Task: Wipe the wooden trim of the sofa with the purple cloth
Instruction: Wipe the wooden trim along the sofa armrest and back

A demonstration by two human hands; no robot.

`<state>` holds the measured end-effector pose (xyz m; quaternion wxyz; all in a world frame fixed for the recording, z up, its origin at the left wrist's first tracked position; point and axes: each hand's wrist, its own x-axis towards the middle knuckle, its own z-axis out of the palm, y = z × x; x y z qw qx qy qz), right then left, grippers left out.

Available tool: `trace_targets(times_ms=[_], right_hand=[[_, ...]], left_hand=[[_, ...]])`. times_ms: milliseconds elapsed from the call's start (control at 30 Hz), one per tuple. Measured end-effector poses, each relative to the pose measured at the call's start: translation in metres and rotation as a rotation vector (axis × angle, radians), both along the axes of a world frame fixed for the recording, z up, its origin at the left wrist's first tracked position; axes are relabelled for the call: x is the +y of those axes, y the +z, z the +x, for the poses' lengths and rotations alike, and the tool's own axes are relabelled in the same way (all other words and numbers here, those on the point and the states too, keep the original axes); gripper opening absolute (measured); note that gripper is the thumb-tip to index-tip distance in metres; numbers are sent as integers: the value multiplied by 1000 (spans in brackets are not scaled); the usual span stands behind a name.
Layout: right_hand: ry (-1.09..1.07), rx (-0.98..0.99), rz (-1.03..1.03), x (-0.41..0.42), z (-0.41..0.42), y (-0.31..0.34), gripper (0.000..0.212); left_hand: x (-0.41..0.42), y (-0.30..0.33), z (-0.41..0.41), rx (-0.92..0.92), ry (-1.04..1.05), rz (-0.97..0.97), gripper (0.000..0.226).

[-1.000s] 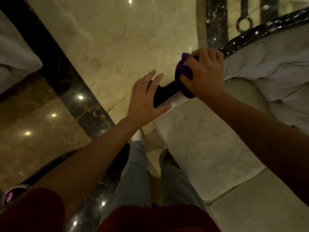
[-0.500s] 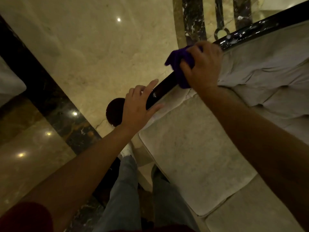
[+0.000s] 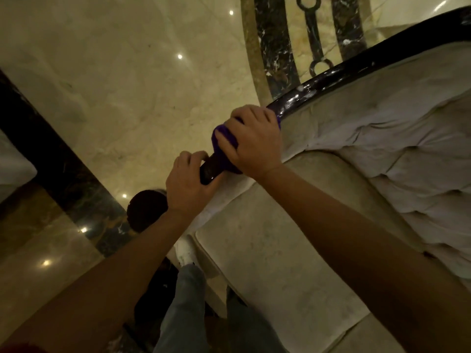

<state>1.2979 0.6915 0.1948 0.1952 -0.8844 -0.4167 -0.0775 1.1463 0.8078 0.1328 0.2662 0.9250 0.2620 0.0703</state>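
The sofa's dark glossy wooden trim (image 3: pixel 331 80) curves from the upper right down to a round end knob (image 3: pixel 145 210). My right hand (image 3: pixel 252 141) is closed over the purple cloth (image 3: pixel 219 143), which wraps the trim at mid-frame. Only folds of the cloth show under the fingers. Just below it, my left hand (image 3: pixel 188 182) grips the bare trim (image 3: pixel 209 171) with curled fingers. The cream seat cushion (image 3: pixel 275 256) and the tufted pale backrest (image 3: pixel 407 154) lie to the right of the trim.
Polished beige marble floor (image 3: pixel 122 80) with a dark marble band (image 3: pixel 58 161) spreads to the left. An inlaid dark pattern (image 3: pixel 313 34) lies beyond the trim at the top. My legs in grey trousers (image 3: pixel 188 307) stand beside the sofa's front corner. A pale upholstered edge (image 3: pixel 12 169) shows at far left.
My left hand went from flat with spread fingers to curled around the trim. My right hand with the cloth slid along the trim. The camera view shifted, showing the end knob.
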Motion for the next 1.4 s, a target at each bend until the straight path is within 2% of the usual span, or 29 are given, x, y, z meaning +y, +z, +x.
trace_targets(times_ms=[100,300,467,600,700,767,900,1033,1200,1300,1400], right_hand=[[54,-15,-84,-10,33,2,35],[-152,-29,-227,-61,135,1,46],[-307,-62,-191,-53,130,-2,44],[-322,7,-212,-52,125,9,46],[-329,-6,-163,-38,107,0,40],[-316,-36,-120,-30,98,-3,36],[-207,-55,-85,-37,107,-6,33],[-111,-70,-247,-65,149,-3,42],[-312,-151,-381,-97,199,7,50],[-455,-44,-361,-77,177,14,47],[-378,66,-257,-53,127,13,38]], left_hand=[[3,2,-2,9,-18,21,56],[3,8,-1,37,-42,68,51],[0,15,3,44,-75,102,49],[1,23,4,21,-157,139,70],[-16,18,18,-63,-365,269,81],[-25,14,27,-88,-401,339,86],[-20,9,22,-137,-488,321,84],[-18,8,20,-121,-567,276,81],[-16,13,22,-77,-571,242,76],[-18,16,23,-51,-583,273,74],[-17,17,20,-22,-597,291,74]])
